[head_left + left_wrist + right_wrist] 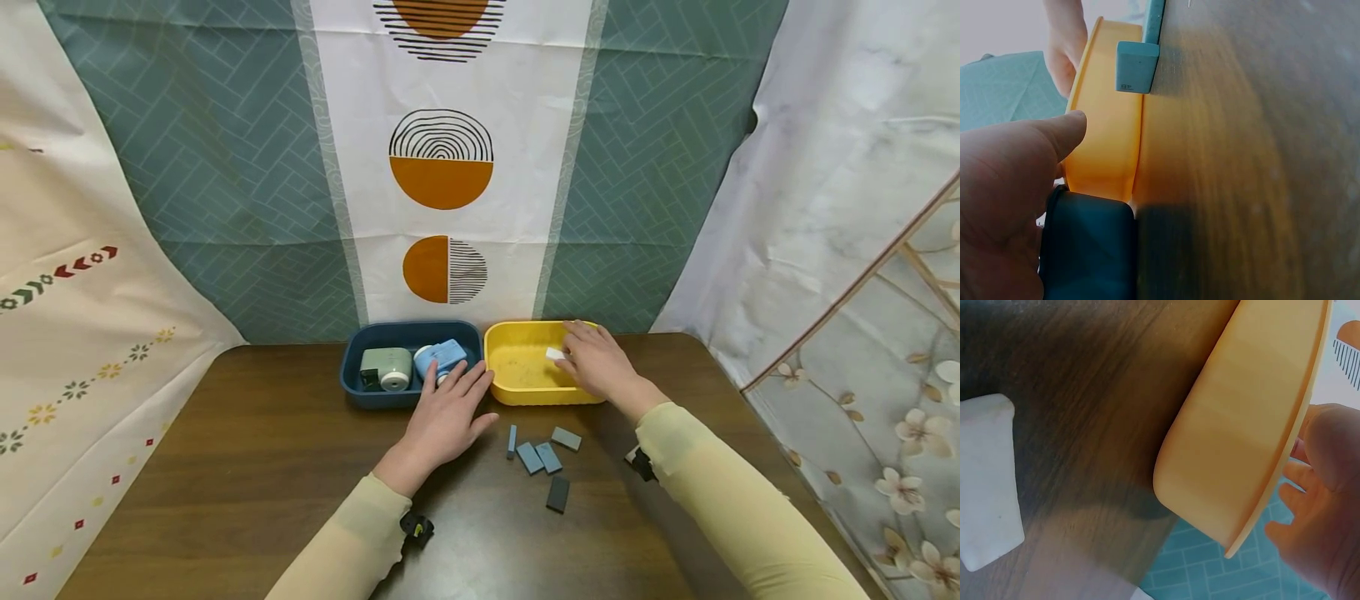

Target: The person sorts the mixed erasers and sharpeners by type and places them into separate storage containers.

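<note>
My right hand (597,360) reaches into the yellow bin (525,397) and pinches a small white block (556,354) between thumb and fingers. In the right wrist view the hand (1329,487) is beyond the bin's rim, and its fingertips are partly hidden. My left hand (448,414) lies with fingers spread over the front right edge of the dark blue bin (378,401). Inside that bin are a grey-green toy camera-like item (386,368) and a light blue one (441,358), the latter partly behind the left fingers.
Several small flat blocks lie on the brown table before the yellow bin: blue ones (529,457), a grey one (566,438) and a black one (557,494). A pale block (988,481) lies near my right wrist. A patterned cloth (450,275) hangs behind the bins.
</note>
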The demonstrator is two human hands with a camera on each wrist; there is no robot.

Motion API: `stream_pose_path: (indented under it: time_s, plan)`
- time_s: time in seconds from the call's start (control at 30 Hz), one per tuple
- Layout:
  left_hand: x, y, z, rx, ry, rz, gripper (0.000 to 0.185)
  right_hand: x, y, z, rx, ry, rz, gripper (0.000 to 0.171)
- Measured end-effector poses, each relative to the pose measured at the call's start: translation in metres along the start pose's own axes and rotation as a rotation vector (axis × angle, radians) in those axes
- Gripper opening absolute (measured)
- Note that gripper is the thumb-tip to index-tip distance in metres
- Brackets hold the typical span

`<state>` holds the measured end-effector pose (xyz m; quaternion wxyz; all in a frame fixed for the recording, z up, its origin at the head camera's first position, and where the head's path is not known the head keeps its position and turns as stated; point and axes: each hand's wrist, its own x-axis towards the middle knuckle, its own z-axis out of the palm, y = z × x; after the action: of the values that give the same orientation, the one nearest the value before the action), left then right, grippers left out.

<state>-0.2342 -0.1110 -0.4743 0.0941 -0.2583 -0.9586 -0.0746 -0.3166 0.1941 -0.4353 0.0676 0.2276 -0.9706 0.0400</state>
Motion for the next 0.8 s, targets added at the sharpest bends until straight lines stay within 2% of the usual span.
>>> stream_pose_path:
  time_s: [0.63, 0.8]
  plan:
    - [-0.0001, 0.0013, -0.0006, -0.013, -0.010, -0.004, 0.073, 0.0028, -0.0052, 0.0015, -0.009, -0.011, 0.007, 0.025]
    - [0.0006, 0.0003, -0.0013, 0.001, -0.015, -0.009, 0.073, 0.0032, -0.0048, 0.0012, -0.018, -0.016, 0.004, 0.031]
